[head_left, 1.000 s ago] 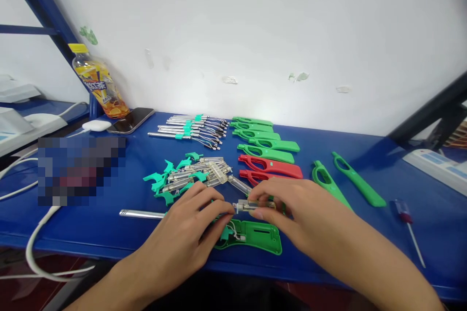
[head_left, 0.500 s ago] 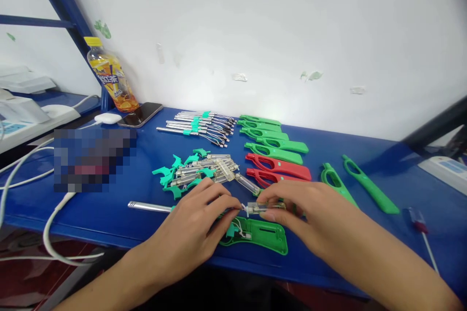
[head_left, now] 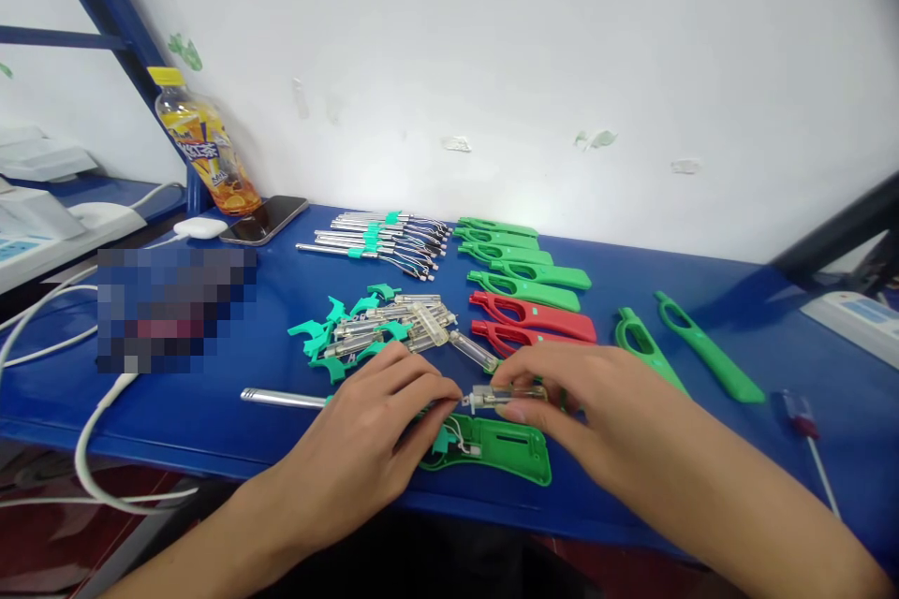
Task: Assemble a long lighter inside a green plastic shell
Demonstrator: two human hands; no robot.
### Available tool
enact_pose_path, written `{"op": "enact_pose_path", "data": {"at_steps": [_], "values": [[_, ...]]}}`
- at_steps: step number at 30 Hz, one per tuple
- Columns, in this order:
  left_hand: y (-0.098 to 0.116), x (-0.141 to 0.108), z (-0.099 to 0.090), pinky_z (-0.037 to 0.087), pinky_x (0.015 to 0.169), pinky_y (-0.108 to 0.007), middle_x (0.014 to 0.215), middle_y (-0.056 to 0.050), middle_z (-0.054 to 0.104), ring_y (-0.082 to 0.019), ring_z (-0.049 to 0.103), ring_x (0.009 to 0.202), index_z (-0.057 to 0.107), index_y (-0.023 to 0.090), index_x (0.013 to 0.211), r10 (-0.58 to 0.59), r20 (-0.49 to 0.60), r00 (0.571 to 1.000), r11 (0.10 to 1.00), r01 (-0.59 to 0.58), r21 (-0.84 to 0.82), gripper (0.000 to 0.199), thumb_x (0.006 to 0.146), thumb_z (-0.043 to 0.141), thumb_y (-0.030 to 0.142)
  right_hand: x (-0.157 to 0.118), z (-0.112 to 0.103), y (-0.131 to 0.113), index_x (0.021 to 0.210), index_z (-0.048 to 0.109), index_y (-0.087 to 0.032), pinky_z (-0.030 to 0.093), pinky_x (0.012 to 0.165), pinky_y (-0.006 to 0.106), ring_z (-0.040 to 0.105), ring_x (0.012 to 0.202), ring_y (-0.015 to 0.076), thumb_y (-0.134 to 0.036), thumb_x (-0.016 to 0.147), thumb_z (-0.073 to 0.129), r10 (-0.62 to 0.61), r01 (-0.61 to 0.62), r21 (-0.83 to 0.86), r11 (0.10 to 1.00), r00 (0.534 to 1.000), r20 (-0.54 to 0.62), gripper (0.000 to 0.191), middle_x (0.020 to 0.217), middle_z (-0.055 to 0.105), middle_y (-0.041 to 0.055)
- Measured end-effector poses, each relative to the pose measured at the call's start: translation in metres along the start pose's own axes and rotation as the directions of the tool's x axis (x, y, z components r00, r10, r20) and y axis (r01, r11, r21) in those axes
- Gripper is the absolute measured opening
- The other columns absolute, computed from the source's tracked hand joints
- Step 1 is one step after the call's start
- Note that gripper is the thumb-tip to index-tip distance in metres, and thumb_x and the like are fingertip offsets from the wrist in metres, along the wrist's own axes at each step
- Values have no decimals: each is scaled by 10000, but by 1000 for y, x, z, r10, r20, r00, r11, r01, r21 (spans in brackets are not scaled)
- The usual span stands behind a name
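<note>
Holding 1 clear plastic tube (head_left: pixel 483 396) near 1 hollow green plastic shell (head_left: pixel 520 451): right hand (head_left: pixel 572 386) pinching the tube's body, apparently for steadiness; left hand (head_left: pixel 390 421) pinching at its white tip (head_left: pixel 471 401), seemingly for precision.

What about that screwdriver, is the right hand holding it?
No, the right hand pinches a small clear part, while the screwdriver lies apart on the blue table.

Casings (head_left: pixel 544 275) lie right of wired rods (head_left: pixel 365 239), behind the held tube (head_left: pixel 483 397).
</note>
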State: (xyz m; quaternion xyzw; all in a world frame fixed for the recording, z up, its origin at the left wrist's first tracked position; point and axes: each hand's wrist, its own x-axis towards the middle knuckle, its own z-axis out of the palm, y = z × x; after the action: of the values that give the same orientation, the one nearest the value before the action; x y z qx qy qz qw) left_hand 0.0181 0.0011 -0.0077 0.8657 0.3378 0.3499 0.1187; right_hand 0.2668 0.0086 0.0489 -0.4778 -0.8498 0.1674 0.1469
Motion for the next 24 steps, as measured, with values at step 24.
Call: {"op": "enact_pose_path", "data": {"at_steps": [24], "values": [[2, 0, 0, 497, 931, -372, 1010, -19, 744, -183, 649, 914, 695, 189, 1133, 20, -12, 1000, 1000, -20, 4, 150, 1063, 595, 102, 0, 0, 0, 1048, 732, -299, 498, 699, 318, 745, 809, 203, -211, 1007, 661, 21, -21, -5, 1000, 999, 24, 121, 1008, 817, -22]]}}
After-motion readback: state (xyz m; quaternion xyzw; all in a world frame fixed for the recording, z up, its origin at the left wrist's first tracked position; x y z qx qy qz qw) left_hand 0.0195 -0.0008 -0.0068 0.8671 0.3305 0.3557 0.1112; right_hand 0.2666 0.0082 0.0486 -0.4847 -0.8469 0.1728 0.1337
